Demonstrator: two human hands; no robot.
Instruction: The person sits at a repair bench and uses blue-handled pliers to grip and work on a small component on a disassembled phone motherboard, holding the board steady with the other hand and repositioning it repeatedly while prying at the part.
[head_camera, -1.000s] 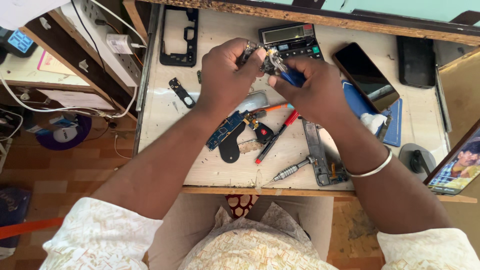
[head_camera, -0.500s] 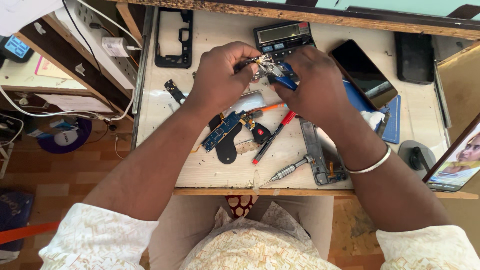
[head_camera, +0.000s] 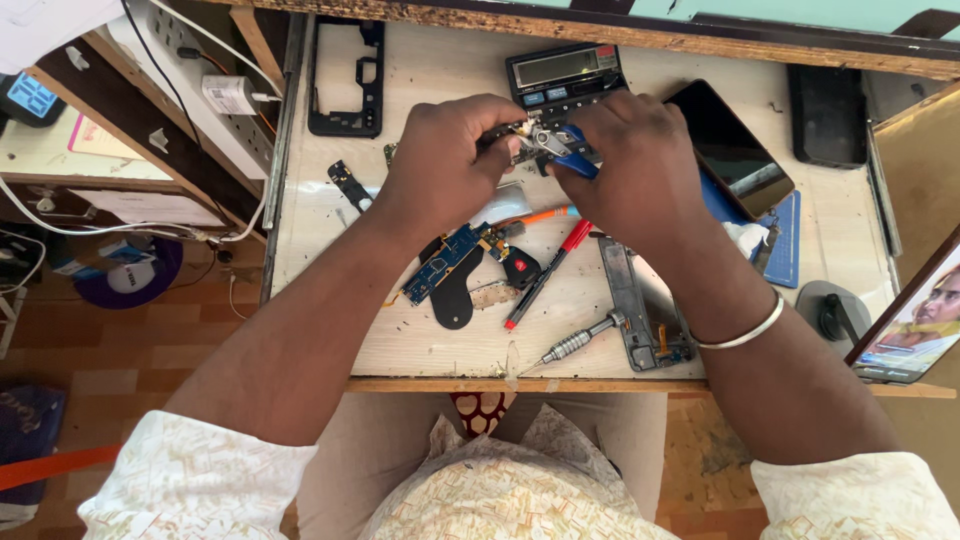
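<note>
A small metal part, glinting and too tiny to identify, is raised above the table before the calculator; the left hand pinches it steady while the right hand is clenched around blue-handled pliers biting it, circuit board lying below.

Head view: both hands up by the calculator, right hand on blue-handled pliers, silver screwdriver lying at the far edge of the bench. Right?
Not quite. The head view shows the silver screwdriver at the near edge. The rest holds: both hands by the calculator, right hand on the blue-handled pliers.
</note>
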